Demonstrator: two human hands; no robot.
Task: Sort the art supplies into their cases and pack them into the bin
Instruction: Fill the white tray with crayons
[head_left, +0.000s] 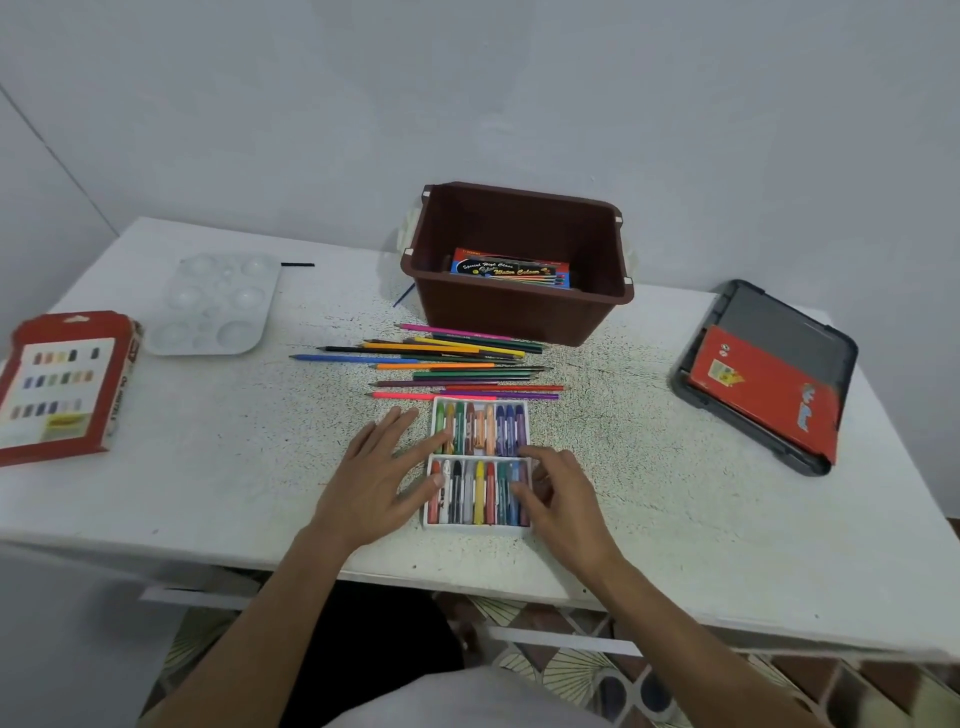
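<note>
A white crayon tray (479, 528) with two rows of coloured crayons lies near the table's front edge. My left hand (376, 478) lies flat against the tray's left side, fingers straight, fingertips touching the crayons. My right hand (558, 493) is at the tray's right side, its curled fingers resting on the blue crayons of the near row. Several loose coloured pencils (447, 364) lie just behind the tray. The brown bin (519, 312) stands behind them with a water colour box (511, 267) inside.
A red crayon case (65, 382) lies at the left edge, a white paint palette (218, 304) beyond it. A dark grey bin lid (789, 322) with a red box (769, 389) on it sits at the right. A dark thin stick (297, 264) lies behind the palette.
</note>
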